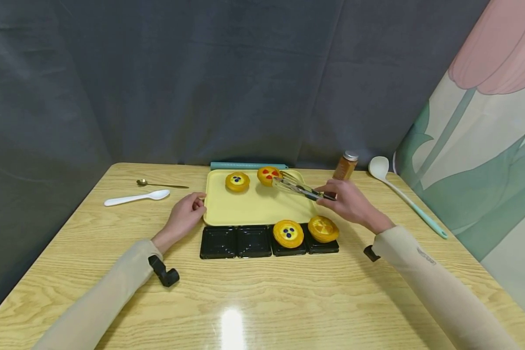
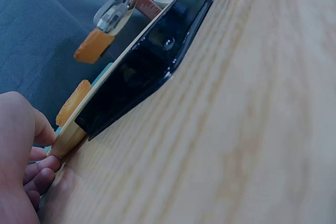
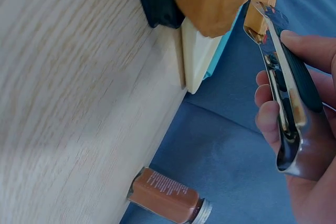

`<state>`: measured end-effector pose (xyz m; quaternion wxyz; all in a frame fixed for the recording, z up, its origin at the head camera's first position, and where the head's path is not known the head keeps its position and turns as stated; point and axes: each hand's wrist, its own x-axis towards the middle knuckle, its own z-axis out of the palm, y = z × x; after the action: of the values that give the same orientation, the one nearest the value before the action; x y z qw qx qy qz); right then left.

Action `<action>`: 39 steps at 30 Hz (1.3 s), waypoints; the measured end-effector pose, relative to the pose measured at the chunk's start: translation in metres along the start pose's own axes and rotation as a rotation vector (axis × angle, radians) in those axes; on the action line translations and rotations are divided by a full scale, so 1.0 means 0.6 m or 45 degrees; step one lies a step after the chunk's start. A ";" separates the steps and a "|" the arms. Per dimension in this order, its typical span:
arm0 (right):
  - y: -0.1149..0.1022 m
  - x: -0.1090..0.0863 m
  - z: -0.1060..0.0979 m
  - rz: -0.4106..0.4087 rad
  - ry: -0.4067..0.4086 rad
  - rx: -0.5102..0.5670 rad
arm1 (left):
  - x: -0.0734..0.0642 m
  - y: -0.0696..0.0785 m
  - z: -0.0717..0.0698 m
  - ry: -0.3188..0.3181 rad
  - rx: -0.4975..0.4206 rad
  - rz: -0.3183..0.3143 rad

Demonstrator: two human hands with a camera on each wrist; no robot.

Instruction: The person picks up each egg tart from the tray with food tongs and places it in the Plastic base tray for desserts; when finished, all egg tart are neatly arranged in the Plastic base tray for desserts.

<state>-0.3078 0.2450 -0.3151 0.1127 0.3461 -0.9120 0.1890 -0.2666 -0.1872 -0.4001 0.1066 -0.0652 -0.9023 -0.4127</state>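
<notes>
My right hand (image 1: 347,199) grips metal tongs (image 1: 305,190) with dark handles, thumb on one side and fingers on the other. The tongs' tips clasp an egg tart with red pieces on top (image 1: 266,175), held up off the yellow tray (image 1: 240,212), as the left wrist view shows. My left hand (image 1: 185,212) pinches the tray's left edge between thumb and fingers. A tart with blue berries (image 1: 237,182) sits on that tray. In front, the black sectioned tray (image 1: 218,242) bears another blue-berry tart (image 1: 288,234) and an orange-topped tart (image 1: 323,229) in its right sections.
Left of the tray lie a white spoon (image 1: 135,198) and a small metal spoon (image 1: 164,184). A teal roll (image 1: 249,166) runs behind the tray. At right stand a brown jar (image 1: 345,166) and a long ladle with a green handle (image 1: 409,199).
</notes>
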 end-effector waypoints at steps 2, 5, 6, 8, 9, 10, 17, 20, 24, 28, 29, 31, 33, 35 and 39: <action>-0.006 -0.007 -0.004 -0.013 0.001 0.017 | 0.000 0.001 0.000 -0.002 -0.001 -0.002; -0.015 -0.017 -0.008 -0.026 0.005 0.033 | 0.000 0.002 -0.001 -0.006 -0.002 0.000; -0.017 -0.021 -0.009 -0.035 0.009 0.035 | 0.000 0.002 -0.001 -0.007 -0.003 -0.001; -0.023 -0.027 -0.009 -0.055 0.015 0.036 | 0.000 0.002 -0.001 -0.009 -0.003 -0.004; -0.025 -0.030 -0.009 -0.061 0.017 0.038 | 0.000 0.002 -0.001 -0.010 -0.004 -0.006; -0.028 -0.033 -0.010 -0.068 0.018 0.040 | 0.000 0.002 -0.001 -0.009 -0.003 -0.009; -0.043 -0.056 -0.009 -0.072 0.015 0.068 | -0.001 0.002 0.000 -0.007 0.003 -0.008; -0.048 -0.067 -0.008 -0.087 0.017 0.082 | -0.002 0.003 0.001 -0.003 0.006 -0.007; -0.056 -0.082 -0.007 -0.102 0.021 0.105 | -0.001 0.004 0.001 -0.001 0.006 -0.004; -0.066 -0.098 -0.006 -0.111 0.020 0.114 | -0.001 0.005 0.001 0.000 0.005 -0.001; -0.068 -0.102 -0.006 -0.114 0.019 0.118 | -0.001 0.005 0.001 -0.002 0.005 -0.002; -0.073 -0.108 -0.006 -0.122 0.019 0.134 | -0.001 0.004 0.001 -0.002 0.006 -0.001; -0.078 -0.114 -0.005 -0.139 0.023 0.147 | -0.001 0.004 0.000 -0.002 0.006 -0.001; -0.083 -0.119 -0.004 -0.158 0.029 0.153 | -0.001 0.004 0.000 -0.003 0.005 -0.001; -0.091 -0.127 -0.001 -0.180 0.030 0.154 | -0.002 0.004 0.000 -0.006 0.006 -0.004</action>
<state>-0.2146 0.2525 -0.3256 0.1154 0.4135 -0.8709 0.2392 -0.2650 -0.1855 -0.3986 0.1042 -0.0645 -0.9036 -0.4104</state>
